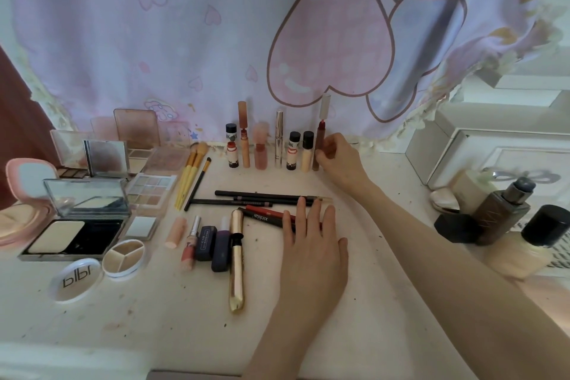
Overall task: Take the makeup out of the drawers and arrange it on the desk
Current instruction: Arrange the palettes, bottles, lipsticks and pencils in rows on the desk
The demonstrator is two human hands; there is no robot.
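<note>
A row of small bottles and tubes [277, 145] stands upright at the back of the white desk [154, 311]. My right hand [336, 154] pinches a dark red lip tube [317, 145] at the right end of that row, holding it upright. My left hand [311, 244] lies flat with straight fingers on several pencils [262, 199] and a red liner [265, 213]. A gold tube [237, 259] and lipsticks [206, 242] lie left of that hand. Open palettes and compacts [80, 210] fill the desk's left side.
Yellow-handled brushes [188, 176] lie beside the palettes. Foundation bottles [521, 237] stand at the right near white drawer boxes [493, 151]. A pastel curtain [277, 25] hangs behind the desk. A round white lid [75, 279] lies at the front left.
</note>
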